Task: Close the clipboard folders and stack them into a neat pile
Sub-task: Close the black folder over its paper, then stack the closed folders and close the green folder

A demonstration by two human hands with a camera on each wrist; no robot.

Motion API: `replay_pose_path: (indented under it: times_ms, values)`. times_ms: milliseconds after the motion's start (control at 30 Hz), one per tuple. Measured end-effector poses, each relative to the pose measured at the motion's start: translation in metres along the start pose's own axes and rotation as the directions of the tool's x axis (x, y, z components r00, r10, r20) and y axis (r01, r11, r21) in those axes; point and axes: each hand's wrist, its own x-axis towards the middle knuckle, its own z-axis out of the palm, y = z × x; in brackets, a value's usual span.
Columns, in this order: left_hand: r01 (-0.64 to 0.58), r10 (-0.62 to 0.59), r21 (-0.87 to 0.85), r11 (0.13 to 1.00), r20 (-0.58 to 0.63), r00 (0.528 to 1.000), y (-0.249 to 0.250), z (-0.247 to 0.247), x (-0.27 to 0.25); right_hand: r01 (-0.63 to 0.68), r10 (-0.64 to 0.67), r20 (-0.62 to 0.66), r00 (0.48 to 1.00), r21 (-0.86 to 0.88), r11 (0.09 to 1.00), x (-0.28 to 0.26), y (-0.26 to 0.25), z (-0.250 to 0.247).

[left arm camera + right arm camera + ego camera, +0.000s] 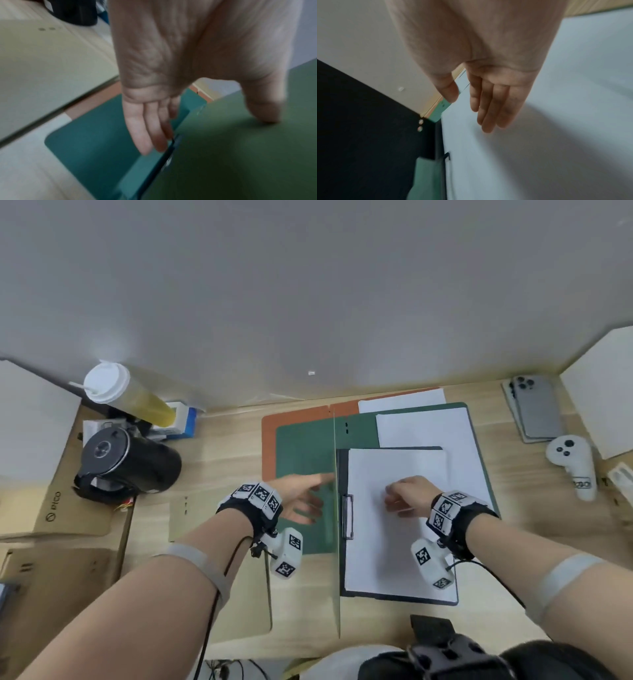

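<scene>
The top folder's olive cover (337, 508) stands on edge, seen almost end-on from the head view as a thin line running away from the person along the spine, with its long axis pointing toward the wall. The left hand (301, 501) is on the cover's outer face, fingers (145, 129) straight and relaxed, thumb tip touching the green surface; it clasps nothing, only props and pushes. So the cover lies directly to the right of that grip, and the closing sweep would carry it rightward and down over the white paper (394, 525) held under the black clipboard's (342, 508) clip. The right hand (407, 496) hangs over that paper, right in the cover's landing path; in the head view its fingers look curled, in the wrist view loosely extended, and it holds nothing. My judgement is that it must clear away before the cover drops. Beneath this one lie a dark green folder (301, 446) and an orange folder (270, 422), both open flat on the worktop (219, 460), each carrying paper, stacked roughly but offset
</scene>
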Motion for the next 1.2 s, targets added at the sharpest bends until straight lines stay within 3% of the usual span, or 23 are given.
replay_pose_path:
  times_ms: [167, 300, 433, 633, 866, 1033, 1133, 1200]
  values:
    - [0.116, -0.07, 0.167, 0.979, -0.257, 0.964, -0.001, 0.058, 0.047, -0.079, 0.106, -0.235, 0.966, 0.122, 0.989, 0.001, 0.039, -0.084]
    - [0.107, -0.022, 0.155, 0.982, -0.471, 0.882, -0.011, 0.083, 0.083, -0.12, 0.172, -0.229, 0.958, 0.223, 0.967, 0.001, 0.058, -0.108]
    - [0.11, -0.029, 0.15, 0.982, -0.462, 0.887, -0.012, 0.088, 0.088, -0.106, 0.137, -0.145, 0.98, 0.202, 0.974, 0.003, 0.058, -0.092]
    - [0.055, -0.036, 0.033, 0.998, -0.426, 0.904, -0.025, 0.064, 0.084, -0.005, -0.016, -0.252, 0.967, -0.085, 0.996, 0.02, 0.057, -0.067]
    - [-0.003, -0.01, -0.022, 1.0, -0.558, 0.83, -0.07, -0.009, 0.047, 0.049, -0.076, -0.107, 0.991, -0.23, 0.972, 0.017, 0.006, 0.015]
    - [0.026, -0.105, -0.128, 0.991, -0.662, 0.743, -0.136, -0.07, 0.017, 0.105, -0.083, 0.079, 0.993, -0.329, 0.938, 0.03, -0.014, 0.107]
    - [0.049, -0.164, -0.179, 0.983, -0.719, 0.676, -0.176, -0.103, 0.003, 0.079, -0.035, 0.145, 0.989, -0.311, 0.947, 0.022, -0.023, 0.165]
    - [0.08, -0.209, -0.209, 0.975, -0.725, 0.656, -0.199, -0.123, -0.001, 0.069, 0.003, 0.216, 0.976, -0.324, 0.944, 0.02, -0.024, 0.2]
